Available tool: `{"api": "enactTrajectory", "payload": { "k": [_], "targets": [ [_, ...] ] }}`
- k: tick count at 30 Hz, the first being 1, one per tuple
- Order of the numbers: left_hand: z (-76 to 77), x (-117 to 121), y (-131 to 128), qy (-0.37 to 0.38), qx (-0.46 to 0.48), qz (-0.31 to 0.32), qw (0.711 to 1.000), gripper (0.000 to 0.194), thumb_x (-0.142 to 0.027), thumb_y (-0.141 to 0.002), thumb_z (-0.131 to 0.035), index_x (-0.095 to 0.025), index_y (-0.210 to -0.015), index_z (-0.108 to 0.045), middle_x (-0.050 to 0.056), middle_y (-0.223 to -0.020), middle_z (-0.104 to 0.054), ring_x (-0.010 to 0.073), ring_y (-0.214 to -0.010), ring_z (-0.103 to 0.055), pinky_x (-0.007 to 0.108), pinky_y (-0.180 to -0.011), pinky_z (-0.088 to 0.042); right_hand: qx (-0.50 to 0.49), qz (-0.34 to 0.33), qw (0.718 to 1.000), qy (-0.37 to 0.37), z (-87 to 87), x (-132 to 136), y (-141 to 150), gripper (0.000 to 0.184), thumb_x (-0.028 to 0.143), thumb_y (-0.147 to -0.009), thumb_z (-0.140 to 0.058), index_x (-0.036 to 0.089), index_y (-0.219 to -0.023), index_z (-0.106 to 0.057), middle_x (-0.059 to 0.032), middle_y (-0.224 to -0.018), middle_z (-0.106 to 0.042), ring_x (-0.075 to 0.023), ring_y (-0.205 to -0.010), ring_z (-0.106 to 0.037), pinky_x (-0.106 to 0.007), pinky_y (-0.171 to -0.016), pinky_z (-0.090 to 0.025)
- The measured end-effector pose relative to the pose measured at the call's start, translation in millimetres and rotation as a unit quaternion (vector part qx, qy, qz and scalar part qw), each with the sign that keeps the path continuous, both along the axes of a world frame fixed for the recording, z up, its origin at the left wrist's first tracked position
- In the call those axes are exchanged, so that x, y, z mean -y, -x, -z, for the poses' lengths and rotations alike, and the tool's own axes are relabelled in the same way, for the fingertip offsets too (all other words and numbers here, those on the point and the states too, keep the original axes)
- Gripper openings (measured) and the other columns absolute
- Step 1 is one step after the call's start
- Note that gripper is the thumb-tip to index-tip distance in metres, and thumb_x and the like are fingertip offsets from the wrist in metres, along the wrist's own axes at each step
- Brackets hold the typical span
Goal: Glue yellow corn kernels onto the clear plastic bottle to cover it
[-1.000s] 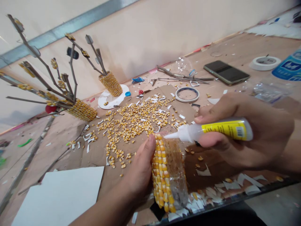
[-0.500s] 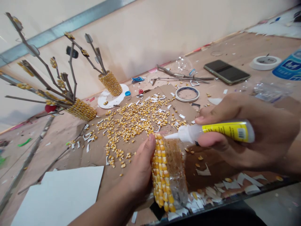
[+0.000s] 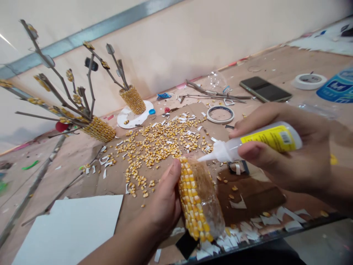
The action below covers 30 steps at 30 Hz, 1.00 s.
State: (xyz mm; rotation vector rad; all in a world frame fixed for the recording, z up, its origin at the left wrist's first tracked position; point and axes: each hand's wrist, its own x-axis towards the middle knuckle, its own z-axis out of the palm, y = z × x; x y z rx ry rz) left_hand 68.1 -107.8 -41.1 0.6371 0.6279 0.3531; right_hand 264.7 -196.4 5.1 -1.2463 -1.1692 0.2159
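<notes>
My left hand (image 3: 167,198) is wrapped round a clear plastic bottle (image 3: 211,198) whose left side is covered in rows of yellow corn kernels (image 3: 190,198). Its right side is bare and see-through. In my right hand (image 3: 289,162) lies a glue bottle (image 3: 264,141) with a yellow label and a white nozzle, tilted down to the left. The nozzle tip is at the upper part of the bare plastic, close to the top kernels; whether it touches I cannot tell. Behind my hands, loose corn kernels (image 3: 162,143) are spread on cardboard (image 3: 110,176).
Two kernel-covered pots with twigs (image 3: 99,129) (image 3: 132,99) stand at the back left. A phone (image 3: 264,89), a tape roll (image 3: 220,114), another tape roll (image 3: 309,81) and dry sticks (image 3: 212,90) lie behind. White board (image 3: 74,224) is at front left, paper scraps (image 3: 242,235) along the edge.
The glue bottle's nozzle has shifted slightly right, away from the kernels' edge over the bare plastic. The kernel-covered bottle is tilted a little more. The view has shifted slightly.
</notes>
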Motion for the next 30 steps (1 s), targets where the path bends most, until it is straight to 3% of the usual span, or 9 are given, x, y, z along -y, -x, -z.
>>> {"api": "enactTrajectory", "payload": {
  "k": [4, 9, 12, 16, 23, 30],
  "targets": [
    [-2.4, -1, -4, 0.021, 0.044, -0.016, 0.999, 0.055, -0.05, -0.091, -0.079, -0.015, -0.133, -0.073, 0.013, -0.132, -0.077, 0.0369, -0.136, -0.064, 0.048, -0.121, -0.045, -0.029, -0.033, 0.999, 0.023, -17.5, -4, 2, 0.012, 0.022, -0.09, -0.079, 0.023, -0.081, -0.071, 0.0061, -0.057, -0.058, -0.0067, -0.046, -0.045, -0.023, -0.039, -0.03],
    [-8.2, -2, -5, 0.023, 0.072, -0.049, 0.996, 0.052, -0.048, -0.097, -0.071, -0.013, -0.135, -0.072, 0.014, -0.131, -0.078, 0.037, -0.136, -0.064, 0.05, -0.125, -0.041, -0.024, -0.096, 0.993, 0.07, -51.4, -26, 7, 0.016, 0.028, -0.085, -0.081, 0.023, -0.075, -0.07, 0.0058, -0.054, -0.055, -0.0082, -0.045, -0.045, -0.024, -0.038, -0.028],
    [-10.7, -6, -4, 0.049, 0.079, -0.052, 0.994, 0.056, -0.051, -0.098, -0.067, -0.013, -0.138, -0.07, 0.015, -0.127, -0.079, 0.0381, -0.133, -0.066, 0.052, -0.124, -0.04, 0.005, -0.122, 0.989, 0.082, -62.6, -46, 12, 0.018, 0.03, -0.086, -0.078, 0.023, -0.072, -0.068, 0.005, -0.055, -0.054, -0.009, -0.046, -0.045, -0.025, -0.039, -0.03],
    [-11.3, -11, -2, 0.072, 0.1, -0.068, 0.99, 0.054, -0.053, -0.098, -0.064, -0.013, -0.133, -0.074, 0.015, -0.12, -0.082, 0.0382, -0.13, -0.068, 0.052, -0.123, -0.041, 0.039, -0.143, 0.984, 0.098, -59.3, -61, 16, 0.017, 0.031, -0.089, -0.071, 0.023, -0.074, -0.068, 0.0054, -0.053, -0.054, -0.0096, -0.044, -0.045, -0.025, -0.038, -0.031],
    [-6.5, -12, 0, 0.083, 0.097, -0.074, 0.989, 0.051, -0.05, -0.099, -0.063, -0.01, -0.129, -0.076, 0.016, -0.123, -0.081, 0.0372, -0.135, -0.065, 0.049, -0.125, -0.038, 0.147, -0.094, 0.981, 0.083, -48.7, -61, 6, 0.019, 0.031, -0.091, -0.069, 0.023, -0.075, -0.067, 0.0069, -0.051, -0.054, -0.0092, -0.04, -0.044, -0.025, -0.037, -0.03],
    [-2.6, -12, -1, 0.059, 0.121, -0.061, 0.989, 0.057, -0.052, -0.097, -0.067, -0.011, -0.136, -0.072, 0.017, -0.127, -0.079, 0.0382, -0.137, -0.064, 0.052, -0.127, -0.034, 0.133, -0.122, 0.975, 0.133, -45.6, -71, 7, 0.018, 0.031, -0.09, -0.065, 0.023, -0.073, -0.063, 0.0067, -0.051, -0.055, -0.0098, -0.042, -0.045, -0.025, -0.039, -0.033]
  ]
}}
